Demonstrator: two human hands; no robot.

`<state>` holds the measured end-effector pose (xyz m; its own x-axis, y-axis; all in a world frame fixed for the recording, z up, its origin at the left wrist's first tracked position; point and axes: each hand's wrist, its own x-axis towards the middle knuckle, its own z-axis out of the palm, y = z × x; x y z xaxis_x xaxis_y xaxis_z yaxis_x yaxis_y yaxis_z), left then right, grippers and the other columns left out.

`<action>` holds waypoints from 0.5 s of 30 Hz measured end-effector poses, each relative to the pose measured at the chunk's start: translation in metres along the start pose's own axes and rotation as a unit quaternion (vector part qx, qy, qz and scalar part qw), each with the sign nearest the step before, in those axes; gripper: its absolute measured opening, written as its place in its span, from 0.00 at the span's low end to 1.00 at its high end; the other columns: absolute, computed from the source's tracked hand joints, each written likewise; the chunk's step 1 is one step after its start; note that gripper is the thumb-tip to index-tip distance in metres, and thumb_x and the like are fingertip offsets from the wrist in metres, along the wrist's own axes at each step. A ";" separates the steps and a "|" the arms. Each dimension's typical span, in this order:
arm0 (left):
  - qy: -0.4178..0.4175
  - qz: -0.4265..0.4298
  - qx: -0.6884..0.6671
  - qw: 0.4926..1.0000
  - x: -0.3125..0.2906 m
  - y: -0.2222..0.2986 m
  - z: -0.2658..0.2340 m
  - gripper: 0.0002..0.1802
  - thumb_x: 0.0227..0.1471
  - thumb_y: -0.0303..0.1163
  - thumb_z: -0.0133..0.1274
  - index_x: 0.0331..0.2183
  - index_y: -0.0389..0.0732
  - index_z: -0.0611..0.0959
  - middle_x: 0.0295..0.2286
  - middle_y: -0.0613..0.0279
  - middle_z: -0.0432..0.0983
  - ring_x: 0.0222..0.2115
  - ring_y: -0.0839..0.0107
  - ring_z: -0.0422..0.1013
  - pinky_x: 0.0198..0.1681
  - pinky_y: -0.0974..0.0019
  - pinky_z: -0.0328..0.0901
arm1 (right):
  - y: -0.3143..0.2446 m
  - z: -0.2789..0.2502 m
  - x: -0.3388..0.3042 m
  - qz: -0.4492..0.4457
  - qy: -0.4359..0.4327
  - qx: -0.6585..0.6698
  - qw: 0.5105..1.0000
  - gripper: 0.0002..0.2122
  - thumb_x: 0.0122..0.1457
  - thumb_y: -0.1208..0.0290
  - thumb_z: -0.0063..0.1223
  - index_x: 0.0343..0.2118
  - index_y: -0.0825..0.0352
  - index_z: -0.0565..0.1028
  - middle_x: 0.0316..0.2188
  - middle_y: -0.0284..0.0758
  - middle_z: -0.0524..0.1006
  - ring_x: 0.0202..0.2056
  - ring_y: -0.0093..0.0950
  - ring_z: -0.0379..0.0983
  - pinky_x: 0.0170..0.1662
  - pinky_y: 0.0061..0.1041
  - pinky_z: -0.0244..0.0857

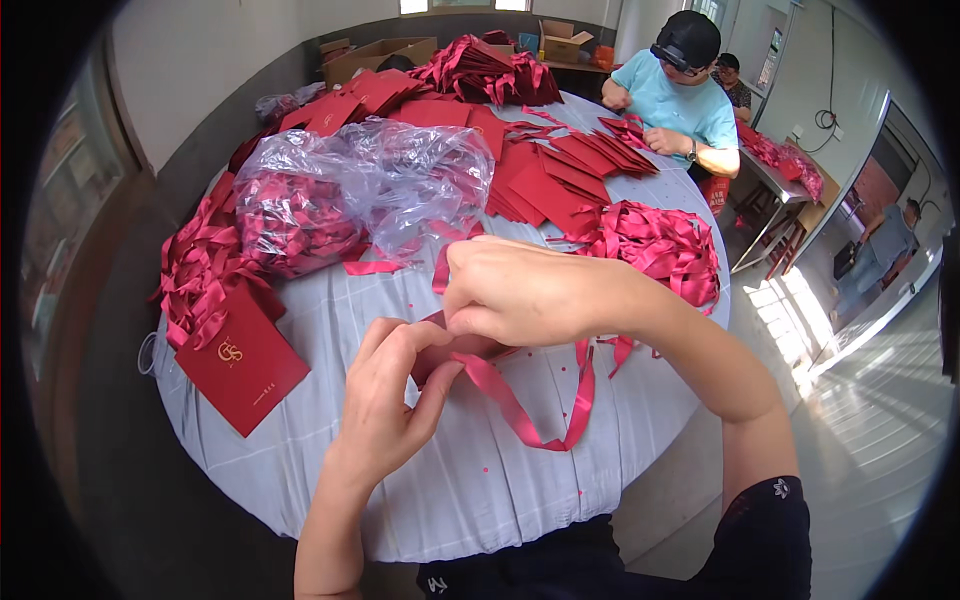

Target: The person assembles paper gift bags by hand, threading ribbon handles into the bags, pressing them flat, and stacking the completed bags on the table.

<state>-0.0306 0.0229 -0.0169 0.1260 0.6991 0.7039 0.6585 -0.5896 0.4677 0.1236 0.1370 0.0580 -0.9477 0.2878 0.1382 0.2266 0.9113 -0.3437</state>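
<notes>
Between my hands, low over the table, is a red paper gift bag, mostly covered by my fingers. My left hand is closed on its near left edge, with the thumb at a pink-red satin ribbon. That ribbon hangs in a loop to the right of the bag. My right hand arches over the bag with its fingers pinched together at the rim; a ribbon end sticks out beside them. The fingertips are partly hidden. To the left lies a finished-looking red bag with gold print, flat on the table.
A clear plastic sack of ribbons lies beyond my hands. Ribbon heaps sit right and left of it. Stacks of red bags cover the far side. Across the table, a person in light blue handles red bags. Cardboard boxes stand behind.
</notes>
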 end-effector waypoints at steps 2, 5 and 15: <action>0.003 0.000 -0.001 1.000 -0.001 0.000 -0.001 0.18 0.37 0.16 0.60 0.34 0.35 0.74 0.29 0.56 0.71 0.29 0.62 0.69 0.32 0.65 0.63 | -0.002 -0.001 0.009 0.006 -0.028 -0.008 1.000 0.09 0.49 0.73 0.48 0.26 0.73 0.78 0.25 0.49 0.76 0.33 0.44 0.73 0.38 0.39 0.65; 0.004 0.004 0.003 1.000 -0.001 0.001 -0.003 0.16 0.38 0.15 0.59 0.33 0.35 0.74 0.28 0.57 0.71 0.28 0.63 0.69 0.31 0.66 0.63 | 0.006 0.002 0.014 0.017 -0.098 0.035 0.994 0.10 0.52 0.69 0.48 0.25 0.70 0.78 0.27 0.40 0.71 0.37 0.34 0.66 0.42 0.32 0.60; 0.002 0.027 0.019 0.999 0.000 0.003 0.007 0.13 0.40 0.11 0.53 0.31 0.34 0.72 0.23 0.55 0.68 0.25 0.61 0.66 0.25 0.63 0.62 | 0.018 0.008 0.013 0.044 -0.045 0.184 0.981 0.10 0.46 0.68 0.54 0.25 0.70 0.80 0.21 0.40 0.77 0.26 0.29 0.73 0.32 0.28 0.66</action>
<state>-0.0233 0.0234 -0.0193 0.1603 0.6650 0.7294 0.6788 -0.6108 0.4077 0.1130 0.1546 0.0463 -0.9478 0.3186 0.0161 0.2277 0.7111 -0.6652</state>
